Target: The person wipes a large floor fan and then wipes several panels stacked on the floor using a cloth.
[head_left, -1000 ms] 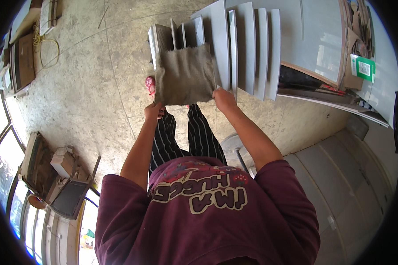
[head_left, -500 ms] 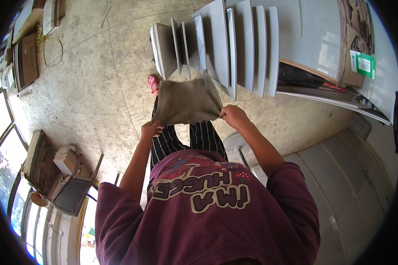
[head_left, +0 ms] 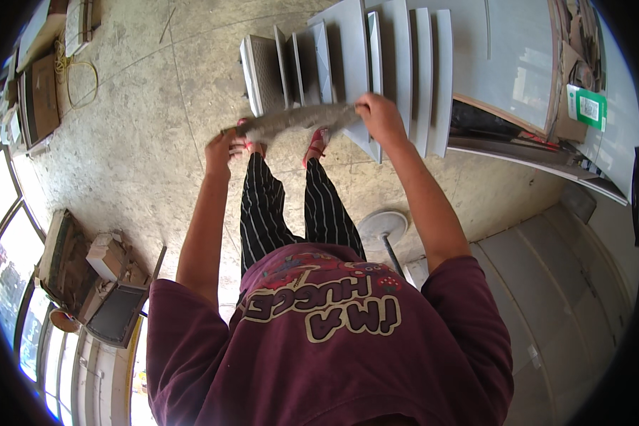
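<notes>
Two ends of a grey-brown cloth [head_left: 298, 119] are pinched, one in the left hand [head_left: 219, 150], one in the right hand [head_left: 382, 117], well apart above the floor [head_left: 135, 177]. The step looks like shaking it out; the next move calls for firm grips. Its long axis runs crosswise, right end farther forward.
</notes>
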The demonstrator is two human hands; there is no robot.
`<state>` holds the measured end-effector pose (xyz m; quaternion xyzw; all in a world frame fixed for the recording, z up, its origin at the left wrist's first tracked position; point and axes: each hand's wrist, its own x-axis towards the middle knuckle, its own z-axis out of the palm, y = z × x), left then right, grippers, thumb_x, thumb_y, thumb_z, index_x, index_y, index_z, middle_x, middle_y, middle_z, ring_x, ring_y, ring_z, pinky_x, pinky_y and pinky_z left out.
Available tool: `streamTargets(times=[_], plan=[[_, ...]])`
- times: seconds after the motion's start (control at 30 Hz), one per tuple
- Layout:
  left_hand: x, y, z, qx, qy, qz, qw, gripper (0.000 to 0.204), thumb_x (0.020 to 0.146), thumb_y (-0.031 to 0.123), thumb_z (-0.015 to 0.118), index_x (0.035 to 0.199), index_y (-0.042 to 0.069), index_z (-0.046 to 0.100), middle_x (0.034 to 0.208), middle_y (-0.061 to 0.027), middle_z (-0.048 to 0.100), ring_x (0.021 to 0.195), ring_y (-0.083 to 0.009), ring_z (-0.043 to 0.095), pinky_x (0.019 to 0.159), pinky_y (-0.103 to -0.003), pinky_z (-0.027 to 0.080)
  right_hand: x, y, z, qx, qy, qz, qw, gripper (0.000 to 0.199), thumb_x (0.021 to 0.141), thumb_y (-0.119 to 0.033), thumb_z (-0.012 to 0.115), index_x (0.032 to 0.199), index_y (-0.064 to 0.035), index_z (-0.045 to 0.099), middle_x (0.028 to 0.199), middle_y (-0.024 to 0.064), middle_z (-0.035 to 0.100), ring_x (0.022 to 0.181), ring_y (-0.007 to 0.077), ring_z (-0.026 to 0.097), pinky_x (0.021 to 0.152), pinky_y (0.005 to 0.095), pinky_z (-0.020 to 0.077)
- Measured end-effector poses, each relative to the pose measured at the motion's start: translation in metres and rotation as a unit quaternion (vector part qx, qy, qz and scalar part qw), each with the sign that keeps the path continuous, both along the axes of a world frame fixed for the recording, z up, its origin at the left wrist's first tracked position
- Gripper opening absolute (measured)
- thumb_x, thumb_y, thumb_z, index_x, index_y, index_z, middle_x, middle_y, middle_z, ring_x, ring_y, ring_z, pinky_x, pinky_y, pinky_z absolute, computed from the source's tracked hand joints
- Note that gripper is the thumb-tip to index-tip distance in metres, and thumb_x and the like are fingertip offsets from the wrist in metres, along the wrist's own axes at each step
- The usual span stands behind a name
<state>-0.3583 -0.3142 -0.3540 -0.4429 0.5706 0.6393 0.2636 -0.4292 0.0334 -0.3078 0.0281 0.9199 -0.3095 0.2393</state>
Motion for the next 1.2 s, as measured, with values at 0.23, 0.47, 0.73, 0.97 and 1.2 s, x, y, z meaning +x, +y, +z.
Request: streamTargets(times=[0.23, 0.47, 0.73, 0.97, 1.2], plan=[[-0.111, -0.001, 0.015, 0.004, 0.165, 0.031, 0.986, 0.019, 0.086, 0.018, 0.055, 0.094, 0.001, 0.058, 0.081, -0.0087, 0.065, 0.061, -0.0103, 0.058, 0.052, -0.02, 0.044, -0.087, -0.01, 0.013, -0.071, 0.173, -0.071, 0.98, 0.012, 0.078, -0.012, 0.06, 0.088, -0.0048, 0.061, 0.085, 0.0139, 0.062, 0.077, 0.0306, 0.06, 0.068, 0.0353, 0.0474], [-0.155, -0.007, 0.021, 0.026, 0.233, 0.05, 0.971, 0.021, 0.087, 0.022, 0.054, 0.094, 0.003, 0.059, 0.086, -0.0095, 0.065, 0.067, -0.013, 0.059, 0.061, -0.024, 0.047, -0.113, -0.015, 0.029, -0.082, 0.205, -0.12, 0.968, 0.01, 0.079, -0.009, 0.059, 0.088, -0.0067, 0.062, 0.084, 0.0109, 0.062, 0.076, 0.0227, 0.062, 0.066, 0.0308, 0.0485], [-0.1, 0.0, -0.047, -0.013, 0.061, 0.001, 0.998, 0.021, 0.085, 0.025, 0.056, 0.093, 0.006, 0.059, 0.084, -0.0071, 0.065, 0.063, -0.0122, 0.059, 0.053, -0.024, 0.046, -0.063, -0.01, -0.026, -0.007, 0.123, -0.045, 0.991, 0.009, 0.078, -0.013, 0.058, 0.086, -0.0098, 0.062, 0.089, 0.011, 0.059, 0.081, 0.0306, 0.058, 0.07, 0.0375, 0.0471], [-0.013, 0.014, -0.096, -0.035, -0.007, -0.048, 0.998, 0.019, 0.082, 0.02, 0.059, 0.078, 0.002, 0.06, 0.065, -0.006, 0.063, 0.046, -0.0116, 0.055, 0.04, -0.023, 0.043, -0.005, -0.015, -0.037, 0.063, 0.026, 0.017, 0.998, 0.008, 0.079, -0.014, 0.056, 0.085, -0.0112, 0.061, 0.089, 0.0084, 0.058, 0.083, 0.0295, 0.057, 0.071, 0.0395, 0.0467], [0.034, 0.03, -0.081, -0.045, -0.065, -0.097, 0.992, 0.021, 0.082, 0.024, 0.058, 0.074, 0.005, 0.061, 0.068, -0.0045, 0.064, 0.049, -0.0098, 0.056, 0.041, -0.023, 0.043, 0.031, -0.006, -0.041, 0.083, -0.035, 0.039, 0.995, 0.009, 0.078, -0.012, 0.054, 0.081, -0.0084, 0.061, 0.087, 0.0102, 0.058, 0.084, 0.0299, 0.057, 0.07, 0.0397, 0.0465]])
